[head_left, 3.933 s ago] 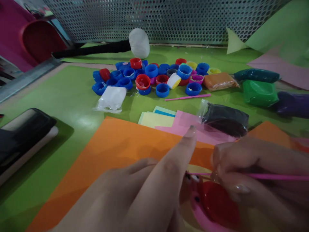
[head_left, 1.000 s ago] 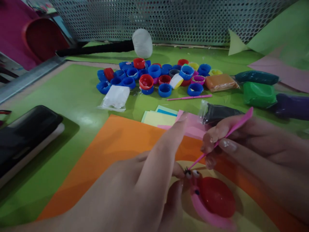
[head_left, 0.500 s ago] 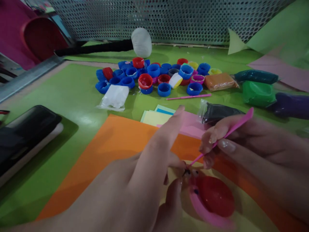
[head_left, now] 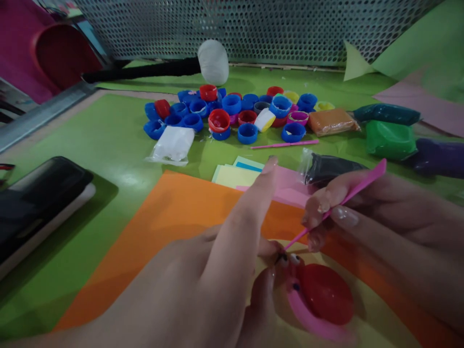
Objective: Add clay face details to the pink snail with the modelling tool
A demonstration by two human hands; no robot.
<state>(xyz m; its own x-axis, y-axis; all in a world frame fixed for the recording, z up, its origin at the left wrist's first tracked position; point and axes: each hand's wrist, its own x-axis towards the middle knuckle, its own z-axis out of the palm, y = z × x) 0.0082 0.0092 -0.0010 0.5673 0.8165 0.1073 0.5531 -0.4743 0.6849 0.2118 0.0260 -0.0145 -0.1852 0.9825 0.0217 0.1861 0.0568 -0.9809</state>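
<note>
A pink clay figure (head_left: 308,316) curves around a red bottle cap (head_left: 328,294). It has two small white-and-black eyes and a dark dot, and lies on a pale yellow paper shape (head_left: 373,309). My left hand (head_left: 217,270) comes in from the lower left, its index finger stretched forward. The thumb and another finger pinch a small dark piece (head_left: 281,257) beside the eyes. My right hand (head_left: 358,217) is closed around a pink modelling tool (head_left: 357,189), its thin tip touching or almost touching that dark piece.
Under the yellow shape lies orange paper (head_left: 159,227), with pastel paper sheets (head_left: 232,175) behind. Several bottle caps (head_left: 247,133) cluster farther back, near a second pink tool (head_left: 284,144). Clay packets (head_left: 389,139) are at right; a white packet (head_left: 174,144) and black case (head_left: 43,193) at left.
The view has shifted very slightly. Both hands and the pink tool stay almost in place, with the tool tip still at the small dark piece beside the eyes.
</note>
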